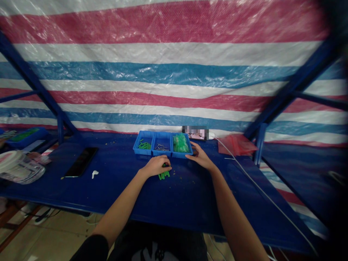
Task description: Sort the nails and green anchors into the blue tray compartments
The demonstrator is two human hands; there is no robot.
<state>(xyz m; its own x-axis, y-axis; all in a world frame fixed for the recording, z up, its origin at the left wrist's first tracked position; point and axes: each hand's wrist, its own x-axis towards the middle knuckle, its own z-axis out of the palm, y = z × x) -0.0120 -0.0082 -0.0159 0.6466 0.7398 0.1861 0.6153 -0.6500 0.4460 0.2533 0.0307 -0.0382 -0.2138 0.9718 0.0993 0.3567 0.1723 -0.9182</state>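
Observation:
My left hand [157,165] rests on the blue table [114,195] with its fingers curled over a small bunch of green plastic pieces [164,175]. My right hand [199,156] lies at the front right corner of a row of three blue bins [162,143], fingers spread and touching the right bin, which holds clear bags of green parts [180,143]. The left bin holds loose green pieces [145,145]. The middle bin holds small metal screws [161,147].
A black phone [81,161] and a small white piece [94,174] lie left on the table. A clear plastic container [19,166] sits at the far left. A red bag [236,145] and a white cable [261,192] lie right. A striped tarp [174,72] hangs behind.

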